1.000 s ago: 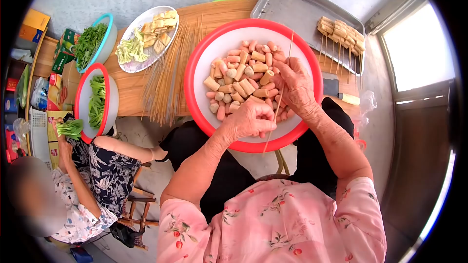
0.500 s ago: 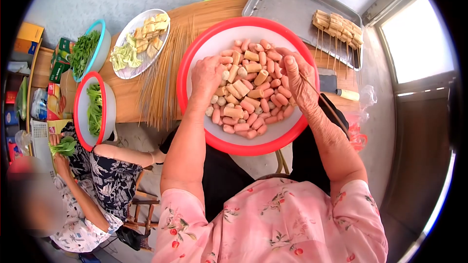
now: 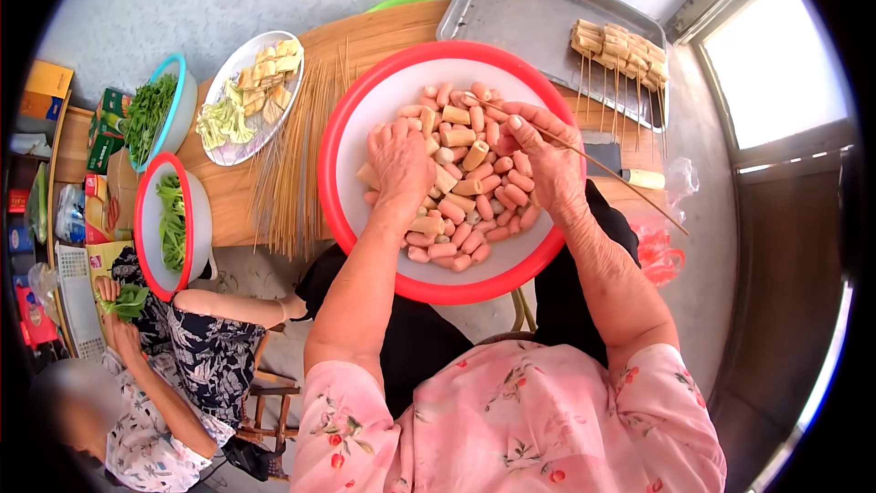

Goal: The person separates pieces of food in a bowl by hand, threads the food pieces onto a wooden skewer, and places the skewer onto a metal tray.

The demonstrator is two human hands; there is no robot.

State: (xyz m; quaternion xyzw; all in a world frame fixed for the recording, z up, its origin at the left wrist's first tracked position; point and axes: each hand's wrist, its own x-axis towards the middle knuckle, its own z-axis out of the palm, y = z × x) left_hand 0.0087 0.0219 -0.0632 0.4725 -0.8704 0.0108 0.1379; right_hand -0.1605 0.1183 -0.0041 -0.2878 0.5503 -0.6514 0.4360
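Right grip point(image 3: 546, 157) is pinched on a thin skewer point(image 3: 662, 211), thumb and fingers closed together. Left grip point(image 3: 403, 164) sits palm down on the pile, fingertips among the pieces; can't tell if they're clamped on one. Skewer slants from the pile just ahead of the right grip, back past the wrist on its outer side. Can't tell if the tip is in a piece.

Pink sausages point(image 3: 453, 210) lie between and below the grips, inside the red-rimmed basin point(image 3: 456, 294). Handling guess: light, soft, springy, skin a bit slick; take them mid-barrel with finger pads, squeeze lightly. Tan tube pieces point(image 3: 475, 155) between the grips look drier, likely crush first, so hold them by the sides.

Skewer should be stiff along its length, bendy sideways, prone to snap; best held close behind the tip.

Textures: short rounded cylinders, smooth and matte. Basin wall smooth, white, probably plastic. Loose skewers point(image 3: 297, 164) left of the left grip, straight, wood-coloured, on the wood-grain bench point(image 3: 242, 205). Metal tray point(image 3: 529, 14) beyond the right grip, dull, scuffed, carrying layered tan skewered food point(image 3: 620, 50).
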